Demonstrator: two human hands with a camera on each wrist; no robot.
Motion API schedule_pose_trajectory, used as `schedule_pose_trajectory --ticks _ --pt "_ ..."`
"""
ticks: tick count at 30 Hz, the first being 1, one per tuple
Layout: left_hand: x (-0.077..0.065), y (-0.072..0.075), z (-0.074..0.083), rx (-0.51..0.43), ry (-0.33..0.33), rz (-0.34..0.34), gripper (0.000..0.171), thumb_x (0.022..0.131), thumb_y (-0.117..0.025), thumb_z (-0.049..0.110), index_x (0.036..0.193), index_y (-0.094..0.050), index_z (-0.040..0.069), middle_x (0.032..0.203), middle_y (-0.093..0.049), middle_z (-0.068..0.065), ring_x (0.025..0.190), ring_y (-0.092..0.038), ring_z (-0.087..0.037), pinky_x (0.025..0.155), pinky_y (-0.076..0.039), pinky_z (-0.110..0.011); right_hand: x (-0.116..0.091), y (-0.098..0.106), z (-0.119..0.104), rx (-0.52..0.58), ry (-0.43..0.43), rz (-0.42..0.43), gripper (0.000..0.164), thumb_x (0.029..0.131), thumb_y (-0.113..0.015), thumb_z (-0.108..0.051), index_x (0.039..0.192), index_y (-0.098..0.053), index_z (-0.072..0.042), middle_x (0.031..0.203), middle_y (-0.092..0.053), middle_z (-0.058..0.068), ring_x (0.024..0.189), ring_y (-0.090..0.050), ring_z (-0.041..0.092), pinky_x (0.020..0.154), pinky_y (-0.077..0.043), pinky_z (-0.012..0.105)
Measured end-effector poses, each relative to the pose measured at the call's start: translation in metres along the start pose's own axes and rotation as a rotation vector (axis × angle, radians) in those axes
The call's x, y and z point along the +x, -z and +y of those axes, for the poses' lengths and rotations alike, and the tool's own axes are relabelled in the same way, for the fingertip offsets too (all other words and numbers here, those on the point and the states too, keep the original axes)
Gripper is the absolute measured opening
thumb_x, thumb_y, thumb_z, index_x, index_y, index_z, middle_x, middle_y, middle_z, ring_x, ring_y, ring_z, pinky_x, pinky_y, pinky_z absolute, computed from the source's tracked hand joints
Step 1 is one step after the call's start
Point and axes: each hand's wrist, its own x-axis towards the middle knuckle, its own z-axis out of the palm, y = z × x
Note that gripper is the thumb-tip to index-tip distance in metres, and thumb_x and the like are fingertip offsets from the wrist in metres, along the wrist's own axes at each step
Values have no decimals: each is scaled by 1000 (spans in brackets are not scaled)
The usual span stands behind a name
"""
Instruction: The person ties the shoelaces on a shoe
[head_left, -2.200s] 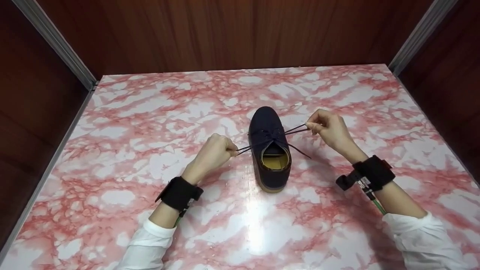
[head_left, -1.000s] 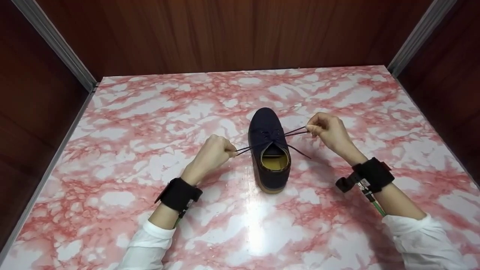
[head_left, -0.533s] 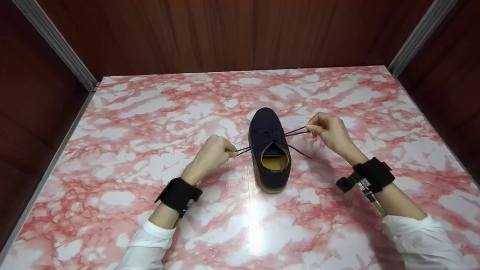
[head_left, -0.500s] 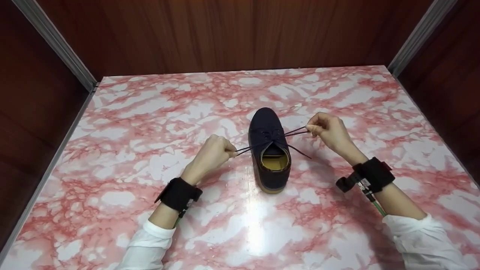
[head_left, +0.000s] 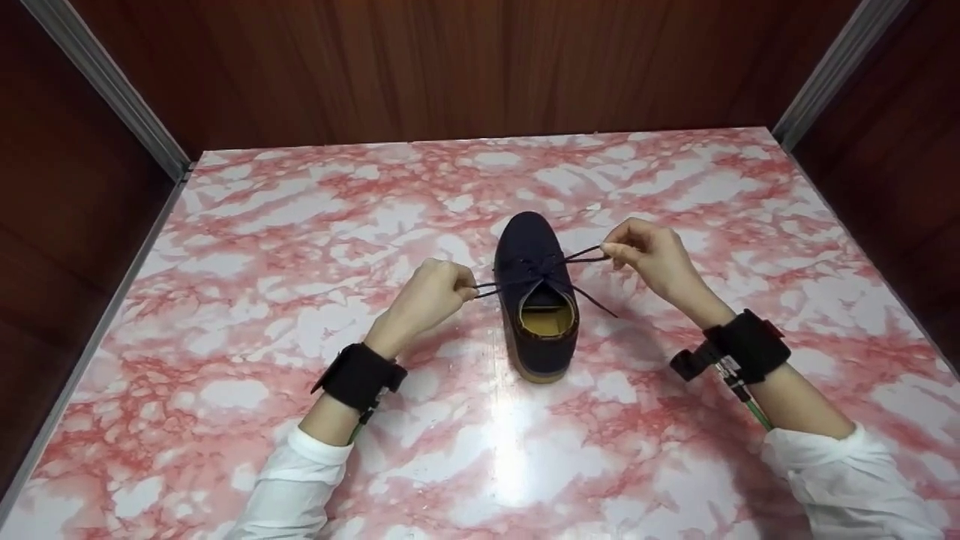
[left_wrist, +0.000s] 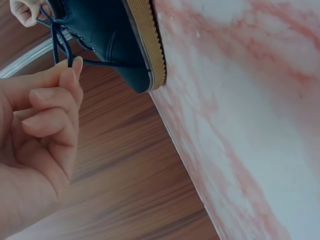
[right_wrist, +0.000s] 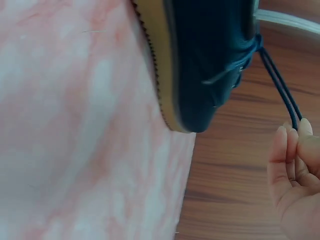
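A dark navy lace-up shoe [head_left: 529, 238] with a tan sole and yellow insole stands on the table, toe pointing away. From its knot, a shoelace loop [head_left: 487, 289] runs left to my left hand [head_left: 429, 298], which pinches it between thumb and finger. On the other side, my right hand [head_left: 657, 259] pinches the second shoelace loop [head_left: 583, 256] at its end. The right wrist view shows both strands of this loop [right_wrist: 280, 86] entering the fingertips. A loose lace end [head_left: 598, 301] trails right of the shoe, held by neither hand.
The table [head_left: 262, 247] has a red-and-white marbled top. Dark wood panels [head_left: 480, 67] with metal corner strips [head_left: 112, 82] enclose the back and sides. Black straps with small cameras [head_left: 360, 376] sit on both wrists.
My right hand has shifted slightly left, closer to the shoe, and its loop spans less distance. My left hand has moved a little away from me. Both still pinch their loops.
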Motion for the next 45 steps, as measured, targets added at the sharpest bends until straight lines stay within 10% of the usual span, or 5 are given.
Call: schedule_pose_trajectory --ticks 9,16,25,45 --pt "10 3 11 23 -17 38 32 62 -42 48 72 -52 19 62 -42 8 50 -37 -5 41 -29 -20 -8 22 -102 30 -69 -157 29 68 -48 -25 94 -47 -14 82 -48 6 64 -47 18 46 -35 37" --pt "33 -2 18 -5 -321 126 23 66 -52 16 89 -49 19 75 -40 7 64 -39 -4 52 -31 -16 -27 13 -171 -183 -48 -98 21 67 -47 -35 73 -50 -15 61 -48 1 51 -42 13 42 -32 27" --pt "60 -14 20 -6 -517 -37 33 66 -53 16 96 -46 29 82 -31 6 70 -31 -7 56 -28 -17 -31 3 -181 -205 -65 -223 24 66 -47 -37 66 -52 -13 56 -50 1 48 -43 10 40 -33 25" --pt "64 -21 13 135 -469 7 24 67 -40 40 72 -52 20 76 -30 4 67 -29 -8 57 -25 -18 -18 -28 -209 -363 -271 -382 49 57 -46 -51 78 -42 -7 69 -44 4 57 -40 15 48 -31 24"
